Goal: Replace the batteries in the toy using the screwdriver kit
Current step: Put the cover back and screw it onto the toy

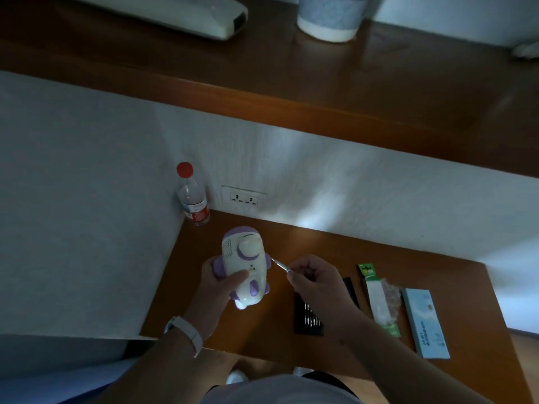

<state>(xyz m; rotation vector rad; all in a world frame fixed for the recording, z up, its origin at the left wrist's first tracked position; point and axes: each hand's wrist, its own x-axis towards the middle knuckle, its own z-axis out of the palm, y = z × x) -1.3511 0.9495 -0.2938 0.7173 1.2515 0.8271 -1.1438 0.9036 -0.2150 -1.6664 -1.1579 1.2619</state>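
Observation:
A white and purple toy (245, 266) is held above the small wooden table (268, 336) by my left hand (217, 285), whose thumb lies across its white body. My right hand (316, 282) pinches a thin screwdriver (279, 265), and its metal tip touches the toy's right side. The black tray of screwdriver bits (309, 319) lies open on the table under my right forearm, partly hidden. A torn battery pack (379, 298) with green card ends lies to the right of the tray.
A light blue box (427, 323) lies near the table's right edge. A red-capped plastic bottle (194, 196) stands in the back left corner beside a wall socket (243, 198). A wooden shelf (291, 83) above carries a cup and a white device.

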